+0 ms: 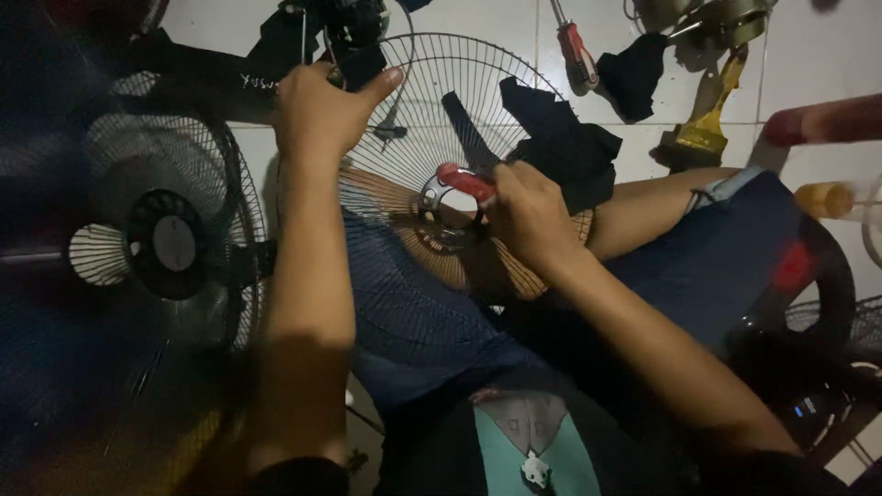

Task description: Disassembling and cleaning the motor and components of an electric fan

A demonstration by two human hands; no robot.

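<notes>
tool tip (439, 197) hidden (behind guard), left fan (165, 243) blurred

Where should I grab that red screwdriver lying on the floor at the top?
Probably the red handle. On this screwdriver it is the thick part and the metal shaft is thin. It lies flat on the white tiles, nearly lengthwise away from you, so come from above and pinch across its sides. Black cloth lies just right.

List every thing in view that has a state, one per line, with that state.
Left hand: grips the rim of the wire fan guard.
Right hand: closed on the red-handled tool.
Red-handled tool: held at the guard's centre ring.
Wire fan guard: detached, lying across the person's lap and the floor.
Second fan: on its side at left, guard on.
Screwdriver: lying unused on the tiles.
Black cloth: crumpled on the guard.
</notes>
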